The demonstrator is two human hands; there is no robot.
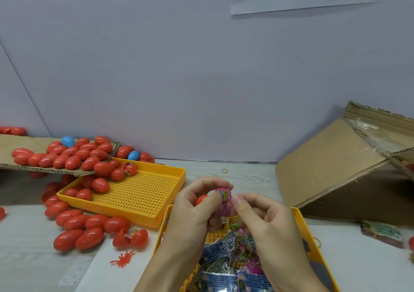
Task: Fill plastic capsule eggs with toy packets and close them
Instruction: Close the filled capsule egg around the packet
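Observation:
My left hand (192, 211) grips a red capsule egg (201, 199), mostly hidden by the fingers, and its thumb presses a pink toy packet (224, 198). My right hand (266, 220) pinches the same folded pink packet from the right side. Both hands hover over a yellow tray (299, 218) heaped with several toy packets (228, 260) in blue, green and pink. Closed red eggs (89, 229) lie on the table to the left, and one open red egg (130, 238) shows a toy inside.
A second yellow perforated tray (139, 193) holds several red eggs. Behind it a cardboard sheet (26, 144) carries more red eggs and a blue egg (68, 141). A tilted cardboard box (336, 164) stands right. A red rubber bug (123, 259) lies near.

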